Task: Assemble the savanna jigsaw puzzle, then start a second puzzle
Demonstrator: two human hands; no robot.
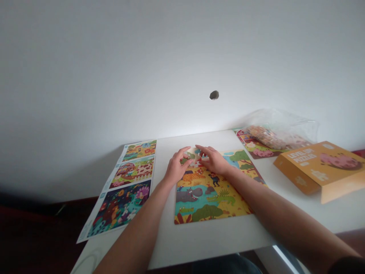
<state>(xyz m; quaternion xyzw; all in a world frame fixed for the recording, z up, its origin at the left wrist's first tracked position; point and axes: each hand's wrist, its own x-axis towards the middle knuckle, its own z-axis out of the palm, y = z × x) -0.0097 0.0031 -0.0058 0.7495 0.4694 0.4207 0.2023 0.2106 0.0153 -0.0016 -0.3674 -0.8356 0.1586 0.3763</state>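
A colourful jigsaw puzzle [208,207] of savanna animals lies flat on the white table, with a hippo and crocodiles along its near part. At its far left corner, a puzzle piece [194,154] with green and pale parts sits between my two hands. My left hand [179,165] grips the piece's left side, thumb and fingers curved around it. From the right, my right hand [213,160] reaches over the puzzle and holds the other side with thumb and forefinger. My fingers partly cover the piece, so I cannot tell whether it lies flush with its neighbours.
Left of the puzzle lies a sheet [116,190] with three printed pictures, overhanging the table's edge. An orange puzzle box [322,163] stands at the right. Behind it, a clear plastic bag [273,131] of pieces rests on a farm picture [261,152]. A white wall [182,76] borders the table's back.
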